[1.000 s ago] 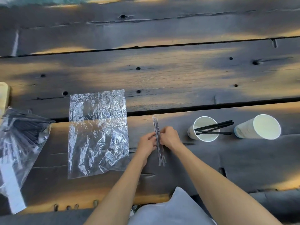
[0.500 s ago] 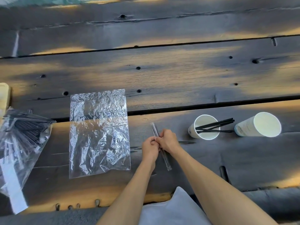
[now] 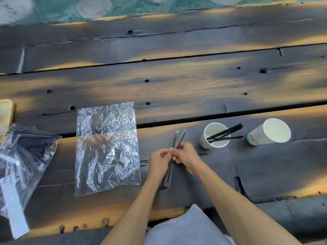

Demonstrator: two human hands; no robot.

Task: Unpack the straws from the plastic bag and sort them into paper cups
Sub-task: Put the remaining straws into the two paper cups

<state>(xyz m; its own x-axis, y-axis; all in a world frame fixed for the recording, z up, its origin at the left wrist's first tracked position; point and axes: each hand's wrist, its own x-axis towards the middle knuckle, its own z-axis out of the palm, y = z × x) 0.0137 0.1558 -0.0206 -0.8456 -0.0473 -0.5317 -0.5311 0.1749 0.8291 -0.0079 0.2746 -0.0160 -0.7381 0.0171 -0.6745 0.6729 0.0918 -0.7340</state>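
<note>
Both hands pinch a thin clear sleeve of black straws (image 3: 177, 139) above the dark wooden table (image 3: 177, 89). My left hand (image 3: 159, 160) grips the sleeve's middle from the left, and my right hand (image 3: 184, 155) holds it from the right, fingertips touching. The sleeve's top points away from me, its lower end reaches toward me. To the right a white paper cup (image 3: 215, 136) holds several black straws that lean over its rim. Farther right a second paper cup (image 3: 269, 131) lies tilted, with nothing visible inside. A plastic bag full of black straws (image 3: 23, 156) rests at the left edge.
A flat, empty clear plastic bag (image 3: 107, 147) lies left of my hands. A pale wooden object (image 3: 7, 108) sits at the far left. Grey cloth (image 3: 187, 227) covers my lap at the table's near edge. Beyond the far table edge is a teal floor (image 3: 123, 6).
The straw sleeve has swung from leaning left at the top to leaning right, and both hands have shifted slightly. The view has tilted up a little.
</note>
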